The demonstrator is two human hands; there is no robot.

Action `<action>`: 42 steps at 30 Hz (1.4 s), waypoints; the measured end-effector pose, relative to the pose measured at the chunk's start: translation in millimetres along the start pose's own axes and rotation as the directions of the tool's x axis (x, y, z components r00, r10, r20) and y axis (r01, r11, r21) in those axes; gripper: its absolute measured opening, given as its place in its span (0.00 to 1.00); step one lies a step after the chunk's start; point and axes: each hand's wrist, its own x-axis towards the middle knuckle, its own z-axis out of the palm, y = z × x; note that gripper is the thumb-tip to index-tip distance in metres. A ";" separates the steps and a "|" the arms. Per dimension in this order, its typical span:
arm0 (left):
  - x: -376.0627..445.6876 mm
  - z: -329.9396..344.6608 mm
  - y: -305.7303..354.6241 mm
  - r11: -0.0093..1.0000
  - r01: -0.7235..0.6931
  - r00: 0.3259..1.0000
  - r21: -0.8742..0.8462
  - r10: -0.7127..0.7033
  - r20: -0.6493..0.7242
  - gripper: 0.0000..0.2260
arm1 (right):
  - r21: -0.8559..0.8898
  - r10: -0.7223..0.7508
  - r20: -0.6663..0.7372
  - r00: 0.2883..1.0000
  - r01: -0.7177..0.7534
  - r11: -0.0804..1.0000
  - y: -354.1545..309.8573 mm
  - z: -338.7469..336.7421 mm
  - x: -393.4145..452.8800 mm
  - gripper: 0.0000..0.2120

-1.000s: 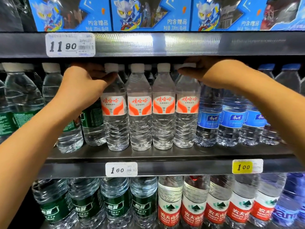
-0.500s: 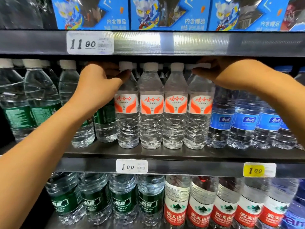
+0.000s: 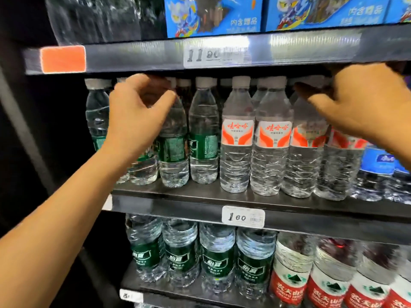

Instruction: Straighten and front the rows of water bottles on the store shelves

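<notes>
1. Green-label bottles (image 3: 172, 138) stand under the left hand (image 3: 135, 116), whose grip is loosely curled and holds nothing.
2. Right hand (image 3: 364, 103) reaches over the orange-label bottles (image 3: 272, 138); its grip cannot be told.
3. Next, likely pull the green row forward to the shelf (image 3: 178, 194) edge.

A dark metal shelving unit fills the frame. Its upper shelf edge (image 3: 144, 55) runs across the top, tilting slightly up toward the right, with an orange tag (image 3: 63, 59) at the left and a white price label (image 3: 214, 56) reading 11.90 near the centre; overhead light glares off the clear strip beside it. Blue cartons (image 3: 213, 15) with cartoon figures stand above, upper right. The middle shelf edge (image 3: 169, 207) carries a white label (image 3: 243, 217) reading 1.60. The left of the frame is a black upright panel (image 3: 33, 152), unlit. A partial label (image 3: 131, 296) sits at the bottom shelf edge.
</notes>
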 end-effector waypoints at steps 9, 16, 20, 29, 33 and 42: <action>-0.7 -18.6 -16.9 0.967 -0.037 0.998 0.251 0.025 0.051 0.14 | 0.155 -0.271 -0.055 0.961 0.277 0.948 -62.8 14.8 11.7 0.19; 20.4 -17.8 -24.7 0.963 0.010 0.985 0.269 -0.056 0.165 0.18 | 0.152 -0.320 0.050 0.946 0.309 0.939 -117.8 19.6 26.8 0.23; 34.8 -23.0 -24.2 0.971 0.000 0.959 0.240 -0.067 0.274 0.20 | 0.092 -0.232 0.193 0.953 0.217 0.972 -143.3 21.7 41.1 0.23; 52.2 -29.5 -37.3 0.982 -0.059 0.887 0.181 -0.032 0.461 0.19 | -0.160 0.098 0.370 0.924 -0.041 0.986 -174.3 37.3 73.5 0.33; 54.4 -26.9 -36.1 0.989 -0.025 0.860 0.142 -0.051 0.508 0.16 | -0.080 0.003 0.333 0.943 0.025 0.996 -176.7 38.2 80.7 0.32; 53.9 -24.0 -33.6 0.983 -0.015 0.869 0.184 -0.078 0.488 0.17 | -0.102 -0.019 0.301 0.953 0.052 0.993 -177.7 45.6 85.3 0.32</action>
